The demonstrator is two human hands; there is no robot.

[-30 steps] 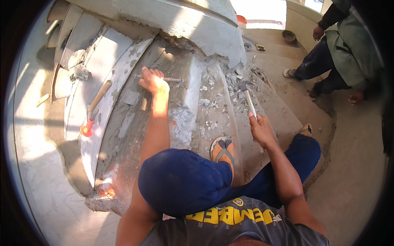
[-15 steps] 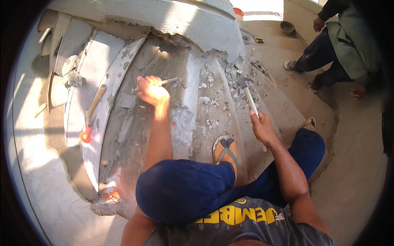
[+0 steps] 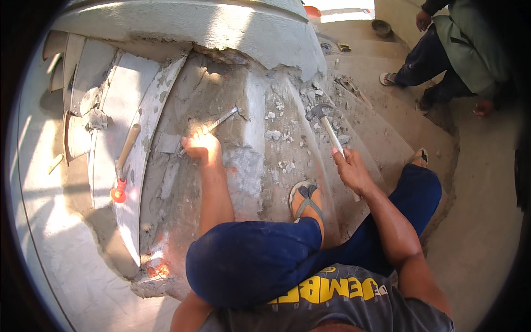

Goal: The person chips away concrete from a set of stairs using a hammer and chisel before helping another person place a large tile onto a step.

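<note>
My left hand [image 3: 202,146] is closed around a long, thin steel chisel [image 3: 224,118] over the rough grey step. The chisel slants up to the right, its far end close to the pale broken edge of the step [image 3: 254,119]. My right hand [image 3: 353,172] grips the handle of a claw hammer [image 3: 333,134]. The hammer's dark head hangs over the rubble-strewn step, apart from the chisel. Broken concrete chips [image 3: 272,134] lie between the two tools.
A wooden-handled tool with an orange guard [image 3: 118,191] lies on the pale panel at left. A chipped white wall [image 3: 249,33] borders the far side. At the upper right another person [image 3: 470,55] stands on the stairs, near a dark bowl [image 3: 381,27].
My left hand has come down a little toward me, and the chisel now tilts more steeply. My right hand and the hammer have barely moved.
</note>
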